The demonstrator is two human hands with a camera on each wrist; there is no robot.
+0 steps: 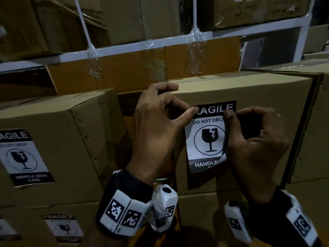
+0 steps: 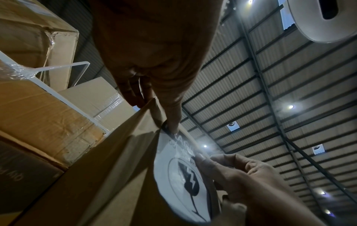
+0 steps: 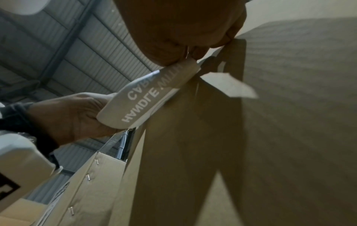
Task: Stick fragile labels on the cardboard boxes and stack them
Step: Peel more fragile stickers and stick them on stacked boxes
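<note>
A black-and-white fragile label (image 1: 207, 138) lies on the front face of a cardboard box (image 1: 267, 97) at the right. My left hand (image 1: 178, 104) pins the label's top left corner with its thumb, and its fingers hook over the box's top edge. My right hand (image 1: 236, 120) pinches the label's right edge near the top. In the right wrist view the label's lower end (image 3: 139, 104) curls away from the box (image 3: 270, 122), unstuck. The left wrist view shows the label (image 2: 179, 175) from below, with the right hand's thumb (image 2: 204, 162) on it.
To the left stands another box (image 1: 74, 125) that bears a stuck label (image 1: 23, 157). More labelled boxes (image 1: 64, 229) lie in the row below. A white rack frame (image 1: 142, 47), wrapped with clear tape, runs behind and carries further boxes (image 1: 142, 18).
</note>
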